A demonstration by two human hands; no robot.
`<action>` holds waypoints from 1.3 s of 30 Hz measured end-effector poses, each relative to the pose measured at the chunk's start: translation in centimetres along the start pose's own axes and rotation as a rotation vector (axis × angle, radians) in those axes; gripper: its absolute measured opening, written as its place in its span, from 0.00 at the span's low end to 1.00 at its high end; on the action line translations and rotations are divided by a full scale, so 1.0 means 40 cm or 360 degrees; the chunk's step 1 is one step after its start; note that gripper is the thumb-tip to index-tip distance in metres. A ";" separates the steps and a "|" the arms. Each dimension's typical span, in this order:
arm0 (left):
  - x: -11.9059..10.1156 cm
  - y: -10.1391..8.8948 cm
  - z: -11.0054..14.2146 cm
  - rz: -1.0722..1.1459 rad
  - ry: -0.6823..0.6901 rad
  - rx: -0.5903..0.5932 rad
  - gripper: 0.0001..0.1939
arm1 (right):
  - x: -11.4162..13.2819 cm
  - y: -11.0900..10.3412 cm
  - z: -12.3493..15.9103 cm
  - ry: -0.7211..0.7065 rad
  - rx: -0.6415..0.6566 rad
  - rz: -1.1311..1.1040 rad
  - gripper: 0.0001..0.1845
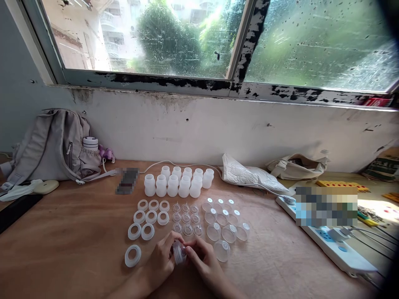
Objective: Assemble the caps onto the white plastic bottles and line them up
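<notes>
Near the table's front edge my left hand [165,251] grips a translucent ribbed screw ring [178,252] turned on its side. The fingertips of my right hand [201,255] are pinched together against the ring's right side; a small clear part seems to be there, mostly hidden. Just beyond my hands lie rows of clear nipple-shaped pieces [186,218]. Several white screw rings [151,216] lie in rows to the left, with one ring [132,256] nearer to me. Clear dome caps [229,234] stand in rows to the right, one cap [222,251] close to my right hand.
Milky white small bottles [173,185] stand upright in rows behind the parts. At the back left are a grey backpack [52,141] and a blurred-out flat object [127,181]. A white plastic package [249,176], a beige bag [299,166] and a power strip [349,253] lie right.
</notes>
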State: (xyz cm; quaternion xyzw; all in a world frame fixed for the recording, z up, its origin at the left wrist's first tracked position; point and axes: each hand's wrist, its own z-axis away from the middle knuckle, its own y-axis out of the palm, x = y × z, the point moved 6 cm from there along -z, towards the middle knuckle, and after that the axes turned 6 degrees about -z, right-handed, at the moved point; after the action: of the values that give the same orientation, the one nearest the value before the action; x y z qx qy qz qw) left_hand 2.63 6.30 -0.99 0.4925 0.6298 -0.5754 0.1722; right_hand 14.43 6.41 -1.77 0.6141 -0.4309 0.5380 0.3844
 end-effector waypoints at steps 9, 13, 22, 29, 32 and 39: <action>-0.012 -0.024 -0.008 0.0172 0.0094 0.0009 0.05 | 0.019 -0.024 0.000 -0.0007 -0.0061 0.0041 0.13; -0.060 -0.031 -0.008 0.0399 0.0190 0.0173 0.13 | 0.013 -0.034 0.002 -0.0030 -0.0113 0.0142 0.13; -0.042 -0.010 -0.014 0.0134 -0.0097 -0.0052 0.11 | 0.016 -0.019 0.003 -0.0067 -0.0086 0.0070 0.14; -0.064 -0.060 -0.024 -0.0039 0.0145 0.0028 0.22 | 0.015 -0.052 -0.001 -0.0120 -0.0190 0.0104 0.13; -0.023 -0.151 -0.060 -0.0132 0.0105 -0.0251 0.22 | 0.009 -0.066 0.000 -0.0070 -0.0237 0.0127 0.14; 0.147 -0.371 -0.190 -0.0605 -0.0140 -0.0769 0.24 | -0.001 -0.029 0.009 -0.0061 -0.0091 0.0336 0.16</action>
State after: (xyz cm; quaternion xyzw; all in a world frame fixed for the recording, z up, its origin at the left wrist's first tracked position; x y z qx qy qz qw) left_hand -9.54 17.76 4.76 0.2854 0.8211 -0.4517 0.2009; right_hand 15.66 6.46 -1.88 0.5644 -0.5156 0.5511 0.3345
